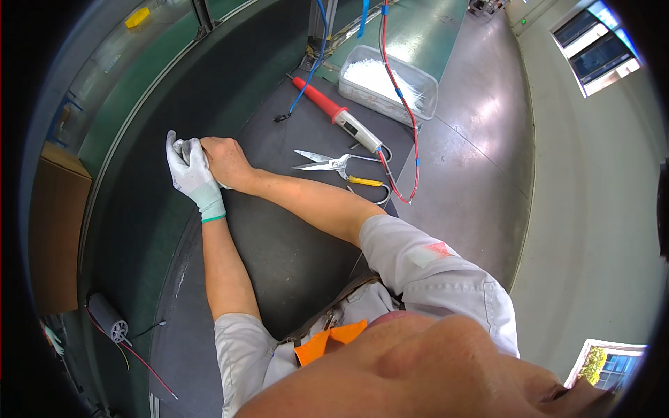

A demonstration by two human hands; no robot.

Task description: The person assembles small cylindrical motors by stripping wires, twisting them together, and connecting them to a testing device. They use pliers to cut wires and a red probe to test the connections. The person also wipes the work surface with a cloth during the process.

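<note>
Where it ends, the white glove (191, 177) is green.

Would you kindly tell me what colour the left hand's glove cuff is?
The cuff is pale mint with a green edge, best in the head view.

A white fabric glove (191, 180) with greyish fingers and a pale green, darker-edged cuff sits on the left hand (187, 166), cuff at the wrist, one finger pointing forward, its right side partly hidden by the bare right hand (228, 164).
</note>
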